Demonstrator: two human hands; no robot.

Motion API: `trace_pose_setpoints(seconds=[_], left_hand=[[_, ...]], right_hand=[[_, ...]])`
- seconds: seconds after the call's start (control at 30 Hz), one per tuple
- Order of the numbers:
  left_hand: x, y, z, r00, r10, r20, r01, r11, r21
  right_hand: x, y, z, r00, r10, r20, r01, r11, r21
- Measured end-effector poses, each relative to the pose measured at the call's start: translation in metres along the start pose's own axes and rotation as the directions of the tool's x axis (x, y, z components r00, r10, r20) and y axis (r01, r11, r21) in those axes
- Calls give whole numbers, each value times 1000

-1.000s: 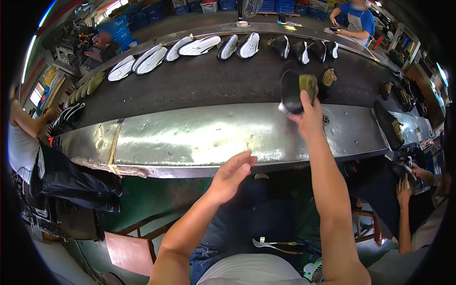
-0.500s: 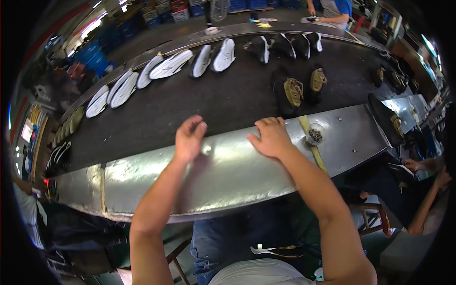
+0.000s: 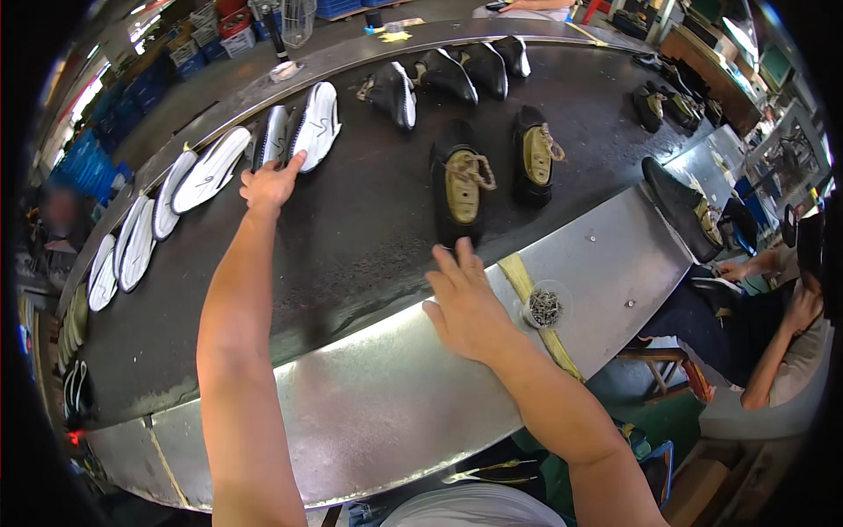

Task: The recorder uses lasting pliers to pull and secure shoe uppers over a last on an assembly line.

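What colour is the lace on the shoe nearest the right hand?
The lace on that shoe is tan, showing best in the head view.

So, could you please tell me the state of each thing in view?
White soles: lying in a row
Left grip: at two soles, closure unclear
Right grip: open, empty
Two middle shoes: upright, laced
Far black shoes: lined up
Clear cup: upright, holding metal bits
Yellow strip: lying flat
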State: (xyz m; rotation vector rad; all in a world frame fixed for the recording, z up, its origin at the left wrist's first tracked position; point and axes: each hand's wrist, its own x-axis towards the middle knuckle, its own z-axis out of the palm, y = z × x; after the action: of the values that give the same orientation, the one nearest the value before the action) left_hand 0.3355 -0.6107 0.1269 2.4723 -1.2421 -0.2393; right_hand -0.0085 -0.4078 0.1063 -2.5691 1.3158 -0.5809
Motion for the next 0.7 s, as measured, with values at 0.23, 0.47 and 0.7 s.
trace_pose_setpoints(seconds=[0.23, 0.47, 0.7], left_hand=[[26, 4, 15, 996, 18, 88, -20, 1000, 19], [-60, -74, -56, 943, 284, 171, -292, 956, 19], [-276, -208, -190, 932, 349, 101, -350, 937, -13]], right_hand=[[9, -13, 2, 997, 42, 70, -46, 997, 56], [9, -11, -2, 999, 31, 21, -34, 993, 112], [2, -13, -2, 994, -47, -94, 59, 990, 132]])
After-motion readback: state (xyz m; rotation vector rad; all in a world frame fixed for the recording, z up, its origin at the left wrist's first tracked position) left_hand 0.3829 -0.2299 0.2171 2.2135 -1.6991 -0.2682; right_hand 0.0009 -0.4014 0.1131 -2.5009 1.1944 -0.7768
